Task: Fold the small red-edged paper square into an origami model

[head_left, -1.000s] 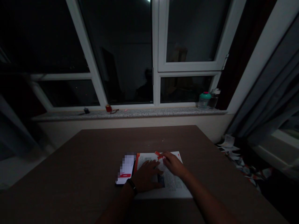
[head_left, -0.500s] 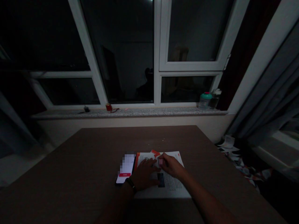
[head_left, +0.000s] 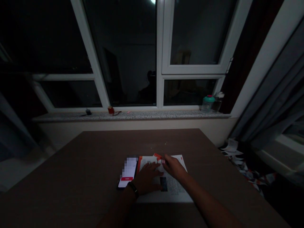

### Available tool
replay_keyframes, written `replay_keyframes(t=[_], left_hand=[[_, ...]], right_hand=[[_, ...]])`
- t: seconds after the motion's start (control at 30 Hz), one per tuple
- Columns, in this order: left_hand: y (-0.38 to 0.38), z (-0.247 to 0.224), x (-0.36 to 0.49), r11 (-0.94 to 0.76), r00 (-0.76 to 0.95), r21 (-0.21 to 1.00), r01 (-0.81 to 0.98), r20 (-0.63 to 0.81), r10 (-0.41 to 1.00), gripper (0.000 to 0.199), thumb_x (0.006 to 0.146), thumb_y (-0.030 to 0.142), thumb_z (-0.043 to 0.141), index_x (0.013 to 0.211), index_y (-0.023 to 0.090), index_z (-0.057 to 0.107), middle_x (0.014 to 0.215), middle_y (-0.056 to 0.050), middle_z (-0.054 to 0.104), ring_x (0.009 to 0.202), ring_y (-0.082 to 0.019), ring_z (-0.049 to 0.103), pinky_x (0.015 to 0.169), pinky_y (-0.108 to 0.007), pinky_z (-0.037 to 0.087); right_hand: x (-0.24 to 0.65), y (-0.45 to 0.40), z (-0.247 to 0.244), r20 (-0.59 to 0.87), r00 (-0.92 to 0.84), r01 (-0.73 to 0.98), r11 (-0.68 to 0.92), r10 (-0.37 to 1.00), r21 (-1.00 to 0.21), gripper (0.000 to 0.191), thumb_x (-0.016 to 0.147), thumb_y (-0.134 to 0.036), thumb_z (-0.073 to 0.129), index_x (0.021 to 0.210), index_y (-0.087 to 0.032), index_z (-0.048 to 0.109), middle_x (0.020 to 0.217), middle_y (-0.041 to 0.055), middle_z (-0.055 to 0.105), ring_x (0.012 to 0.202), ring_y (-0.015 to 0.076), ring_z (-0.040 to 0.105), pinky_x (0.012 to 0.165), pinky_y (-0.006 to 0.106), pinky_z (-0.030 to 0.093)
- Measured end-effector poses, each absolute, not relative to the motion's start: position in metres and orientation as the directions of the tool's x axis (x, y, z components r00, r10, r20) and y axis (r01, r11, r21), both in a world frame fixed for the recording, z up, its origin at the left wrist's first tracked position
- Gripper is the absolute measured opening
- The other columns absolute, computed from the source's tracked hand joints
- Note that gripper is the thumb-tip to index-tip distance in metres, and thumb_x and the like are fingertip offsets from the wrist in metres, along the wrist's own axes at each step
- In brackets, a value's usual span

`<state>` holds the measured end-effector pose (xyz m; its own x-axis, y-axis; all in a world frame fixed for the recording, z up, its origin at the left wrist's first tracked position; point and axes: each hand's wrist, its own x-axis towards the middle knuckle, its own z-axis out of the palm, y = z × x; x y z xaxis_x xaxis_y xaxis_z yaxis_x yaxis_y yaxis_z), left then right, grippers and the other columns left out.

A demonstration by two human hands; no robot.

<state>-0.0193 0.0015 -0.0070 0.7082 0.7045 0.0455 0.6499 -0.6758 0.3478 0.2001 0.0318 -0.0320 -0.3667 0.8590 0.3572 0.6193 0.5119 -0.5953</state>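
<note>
A printed white booklet (head_left: 175,186) with an orange left edge lies on the brown table. My left hand (head_left: 148,178), a dark band on its wrist, rests on the booklet with its fingers spread. Over the upper part of the page, my right hand (head_left: 173,165) is closed around a small pinkish object (head_left: 163,161), too small to identify. A small orange-red piece (head_left: 157,155) lies at the booklet's top edge, beside my right fingertips. Left of the booklet is a lit phone (head_left: 128,171) with a red button on its screen.
The brown table (head_left: 95,152) stands before a granite windowsill (head_left: 147,114). On the sill are a teal-lidded bottle (head_left: 208,104), another clear bottle (head_left: 218,101), a red item (head_left: 110,110) and a small dark item (head_left: 88,111). Papers (head_left: 231,145) are piled right of the table.
My right hand has shifted slightly left and its fingers are turned a little differently on the small pinkish object. My left hand stays spread on the booklet.
</note>
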Motion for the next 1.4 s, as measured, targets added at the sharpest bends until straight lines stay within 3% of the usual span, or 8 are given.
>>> replay_keyframes(t=[0.33,0.63,0.8,1.2,1.4], left_hand=[[-0.002,0.002,-0.017,-0.651,0.693,0.36,0.668,0.019,0.721,0.047,0.078,0.043,0.078,0.121,0.031,0.064,0.148,-0.004,0.046,0.139,-0.034,0.035,0.114,-0.056,0.026],[0.0,-0.005,-0.018,-0.683,0.708,0.349,0.642,0.072,0.702,0.044,0.081,0.042,0.074,0.122,0.032,0.062,0.147,-0.003,0.047,0.137,-0.034,0.037,0.112,-0.056,0.027],[0.0,-0.002,-0.017,-0.674,0.709,0.377,0.635,0.062,0.703,0.06,0.082,0.038,0.074,0.137,0.034,0.05,0.15,-0.002,0.044,0.139,-0.034,0.035,0.113,-0.057,0.025],[0.0,-0.001,-0.018,-0.654,0.699,0.381,0.654,0.027,0.715,0.047,0.079,0.039,0.077,0.123,0.029,0.063,0.149,-0.004,0.046,0.139,-0.035,0.035,0.114,-0.056,0.027],[0.002,-0.005,-0.019,-0.65,0.697,0.382,0.657,0.021,0.717,0.05,0.079,0.04,0.077,0.126,0.029,0.062,0.149,-0.005,0.045,0.14,-0.035,0.034,0.115,-0.056,0.025]], right_hand=[[0.205,0.022,-0.035,0.325,-0.361,0.552,0.481,0.874,-0.681,0.03,0.087,-0.019,0.053,0.117,-0.022,0.05,0.081,-0.0008,0.063,0.071,0.0148,0.059,0.064,0.022,0.04],[0.206,0.022,-0.04,0.386,-0.4,0.516,0.553,0.831,-0.655,0.007,0.085,-0.018,0.056,0.091,-0.023,0.053,0.078,-0.0022,0.059,0.068,0.013,0.056,0.064,0.021,0.04],[0.207,0.022,-0.04,0.419,-0.472,0.472,0.624,0.776,-0.623,0.008,0.084,-0.014,0.056,0.086,-0.022,0.054,0.078,-0.002,0.059,0.069,0.0125,0.055,0.064,0.021,0.039],[0.202,0.029,-0.04,0.477,-0.558,0.504,0.734,0.679,-0.455,0.018,0.085,-0.009,0.048,0.072,-0.02,0.048,0.075,0.0007,0.057,0.071,0.0141,0.054,0.066,0.022,0.038],[0.2,0.042,-0.048,0.511,-0.501,0.573,0.71,0.698,-0.409,0.016,0.086,-0.008,0.046,0.077,-0.02,0.052,0.079,0.0024,0.059,0.072,0.0152,0.053,0.068,0.024,0.039]])
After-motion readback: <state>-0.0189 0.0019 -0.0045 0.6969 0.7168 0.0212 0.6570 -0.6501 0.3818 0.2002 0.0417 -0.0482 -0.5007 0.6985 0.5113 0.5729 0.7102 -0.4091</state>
